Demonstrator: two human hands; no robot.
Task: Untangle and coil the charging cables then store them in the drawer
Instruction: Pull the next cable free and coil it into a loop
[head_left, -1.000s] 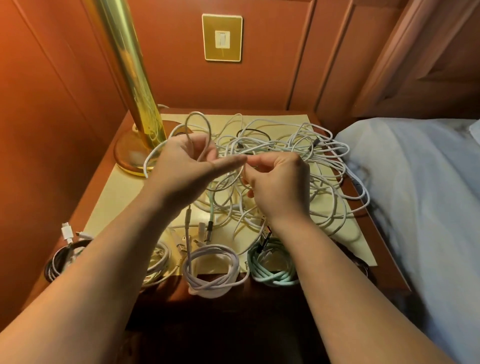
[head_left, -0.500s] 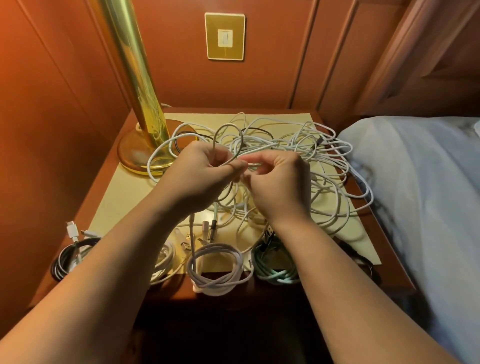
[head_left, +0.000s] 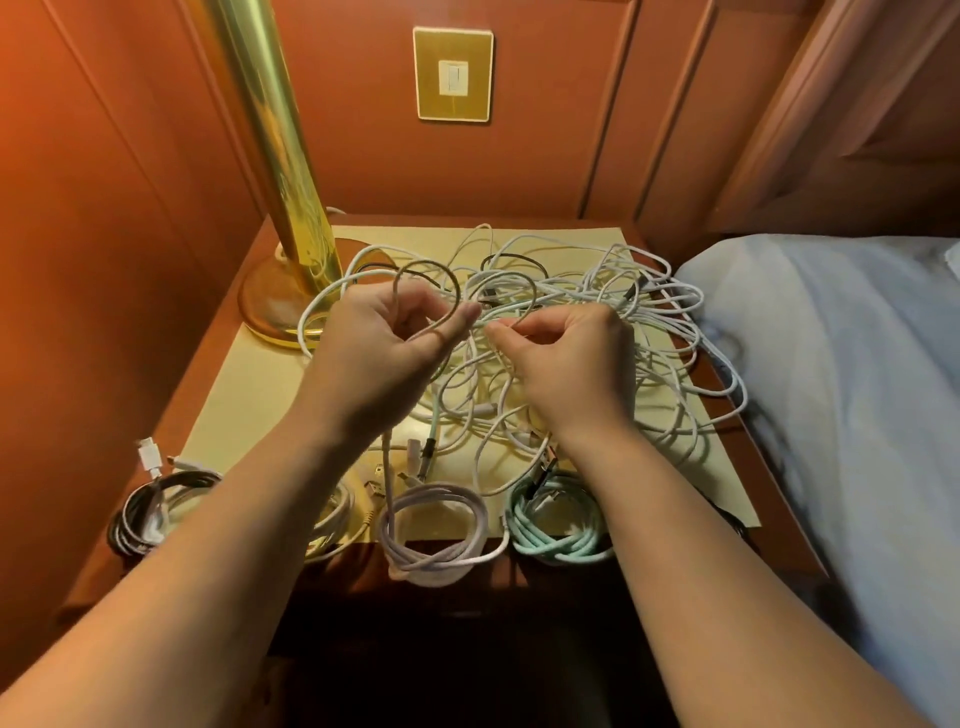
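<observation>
White tangle (head_left: 545, 332) spread on the mat (head_left: 249, 395), behind four neat coils. Left hand (head_left: 384, 353) gripping a loop (head_left: 426, 291), right hand (head_left: 566, 358) pinching a strand. Could pull knots tight if tugged hard. Could drag the pale coil (head_left: 439, 530) off the edge.

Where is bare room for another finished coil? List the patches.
Bare mat between the lamp base and the black coil; a strip at the mat's right front corner. Crowded: the tangle, the front row of coils.
</observation>
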